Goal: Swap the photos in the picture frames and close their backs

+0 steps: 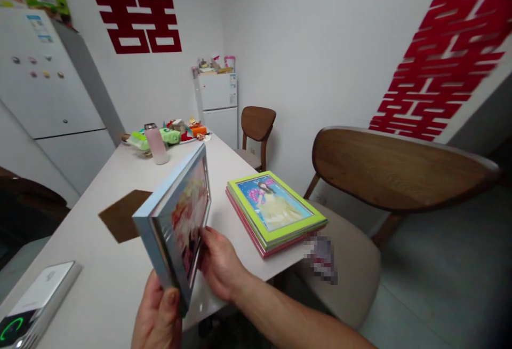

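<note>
A light blue picture frame (172,221) is held upright on its edge above the near side of the white table (100,279), its picture side turned to the right. My left hand (158,314) grips its lower corner, thumb on the frame's edge. My right hand (220,263) is closed on the frame's lower right side, fingers against the picture. To the right, at the table's edge, lies a stack of frames (276,213) with a lime green one on top showing a figure in a yellow dress.
A brown mat (124,215) lies on the table's middle. A white device (36,301) with a green ring sits at the near left corner. A pink bottle (156,143) and snacks stand at the far end. Wooden chairs (396,173) stand right; fridges behind.
</note>
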Motion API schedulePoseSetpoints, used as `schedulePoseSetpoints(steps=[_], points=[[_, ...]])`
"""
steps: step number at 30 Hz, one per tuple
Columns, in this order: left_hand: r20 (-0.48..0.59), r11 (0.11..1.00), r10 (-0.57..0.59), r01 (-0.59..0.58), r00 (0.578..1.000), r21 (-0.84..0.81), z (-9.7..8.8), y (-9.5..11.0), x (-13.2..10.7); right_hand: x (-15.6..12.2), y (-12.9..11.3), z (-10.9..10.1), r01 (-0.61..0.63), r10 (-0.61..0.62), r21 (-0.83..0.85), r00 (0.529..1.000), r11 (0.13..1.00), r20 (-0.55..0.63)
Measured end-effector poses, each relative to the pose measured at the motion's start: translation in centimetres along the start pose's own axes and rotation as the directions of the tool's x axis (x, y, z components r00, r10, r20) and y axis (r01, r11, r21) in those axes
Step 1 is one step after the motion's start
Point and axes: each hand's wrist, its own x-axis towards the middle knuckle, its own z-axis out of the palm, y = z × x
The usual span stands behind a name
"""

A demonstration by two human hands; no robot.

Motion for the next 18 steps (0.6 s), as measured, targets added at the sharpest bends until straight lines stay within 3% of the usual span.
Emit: schedulePoseSetpoints(steps=[2,4,6,8,11,13,18], points=[[0.029,0.988,-0.012,0.016,0.999,-0.156,1.2,1.2,-0.1,-0.2,-2.3,-0.4,0.109,-0.107,0.046,0.993,0.993,-0.039],[0.028,0.966,-0.002,0.009,1.000,-0.260,2.2,2.4,0.3,-0.3,-5.7,-1.6,0.187,-0.188,-0.022,0.981,0.982,-0.056],[0.051,0.957,-0.018,0.032,0.999,-0.287,3.2,3.1,0.9,-0.4,-9.5,-3.3,0.227,-0.240,-0.188,0.970,0.956,-0.044],[0.155,0.943,-0.057,0.104,0.986,-0.315,4.6,3.2,1.3,-0.4,-13.2,-5.3,0.188,-0.225,-0.377,0.973,0.907,-0.057],[0.344,0.915,-0.061,0.190,0.937,-0.355,7.5,1.9,1.7,-0.2,-17.6,-8.4,0.076,-0.209,-0.624,0.968,0.778,-0.142],[0.404,0.922,-0.043,0.192,0.914,-0.336,9.4,0.6,1.9,0.2,-19.5,-10.4,-0.010,-0.190,-0.735,0.964,0.678,-0.188],[0.447,0.979,0.022,0.072,0.894,-0.193,12.3,-2.7,2.6,1.8,-20.9,-14.3,-0.100,-0.188,-0.860,0.957,0.500,-0.221]])
